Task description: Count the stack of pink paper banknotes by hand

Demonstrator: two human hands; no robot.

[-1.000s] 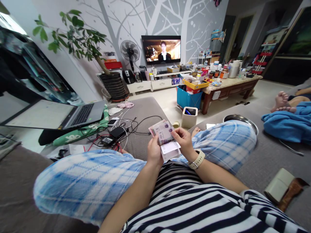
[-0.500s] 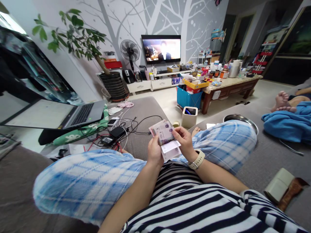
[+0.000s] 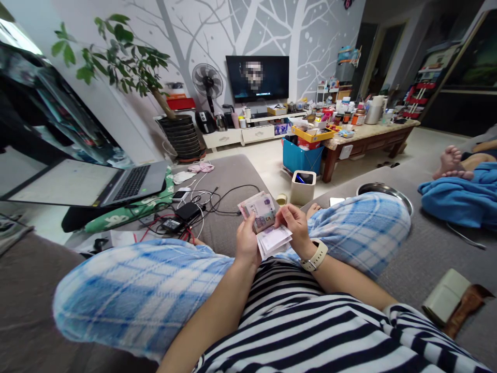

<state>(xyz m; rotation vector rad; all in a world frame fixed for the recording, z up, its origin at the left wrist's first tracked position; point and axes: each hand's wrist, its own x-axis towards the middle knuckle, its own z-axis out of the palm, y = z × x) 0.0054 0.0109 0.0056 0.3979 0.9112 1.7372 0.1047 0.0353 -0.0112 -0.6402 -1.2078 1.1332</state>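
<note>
A small stack of banknotes (image 3: pixel 265 211) is held above my lap, its upper notes standing fanned and marked with a 5. Wrapped around the left side of the stack is my left hand (image 3: pixel 247 239), thumb on top. Several notes fold down toward me, showing pale faces (image 3: pixel 275 239). My right hand (image 3: pixel 294 224), with a cream watch (image 3: pixel 315 255) on its wrist, is closed, its thumb and fingertips pinched at the right edge of the notes. Exactly which note the fingertips grip is hard to make out.
On the sofa to the left lie an open laptop (image 3: pixel 137 184) and tangled cables (image 3: pixel 194 210). A beige bin (image 3: pixel 303 194) stands ahead. To the right are a metal bowl (image 3: pixel 404 199), a pale green wallet (image 3: pixel 446 295) and another person's feet (image 3: pixel 451 163).
Another note has been folded down onto the lower pale ones, uncovering a note with a large 5. My right fingers have curled in more. The television picture has turned dark.
</note>
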